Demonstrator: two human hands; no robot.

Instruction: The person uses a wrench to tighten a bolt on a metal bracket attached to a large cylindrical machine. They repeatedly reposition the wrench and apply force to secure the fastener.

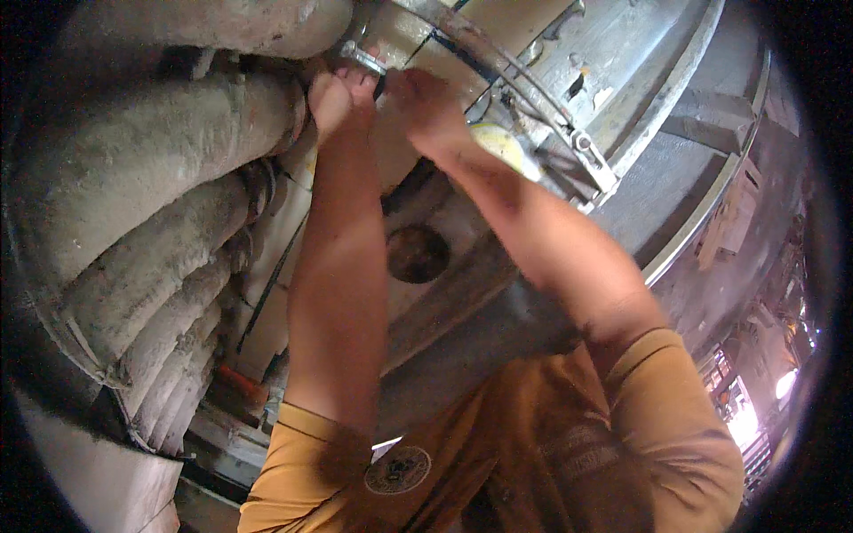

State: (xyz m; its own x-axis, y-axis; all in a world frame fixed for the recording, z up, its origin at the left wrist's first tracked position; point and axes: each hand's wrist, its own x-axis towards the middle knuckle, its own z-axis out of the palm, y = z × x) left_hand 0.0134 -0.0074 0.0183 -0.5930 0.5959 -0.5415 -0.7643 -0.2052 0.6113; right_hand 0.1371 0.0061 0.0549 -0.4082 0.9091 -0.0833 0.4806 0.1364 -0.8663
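Note:
Both of my arms reach up to the top middle of the view. My left hand (343, 96) is closed, its fingers curled at a short silvery metal piece (364, 59) that looks like a bolt or clamp; its exact kind is unclear. Close beside it on the right, my right hand (425, 105) is in shadow with bent, closed fingers. Whatever it grips is hidden. Behind the hands is a cream-coloured metal surface (484, 25), with a dark gap between its parts.
Thick, dusty grey pipes (169, 160) curve down the left side. Below my hands is a round dark hole (418, 253). A metal rod linkage (582, 142) slants across the upper right, before a curved grey rim (680, 80). An orange-brown part (240, 386) sits low on the left.

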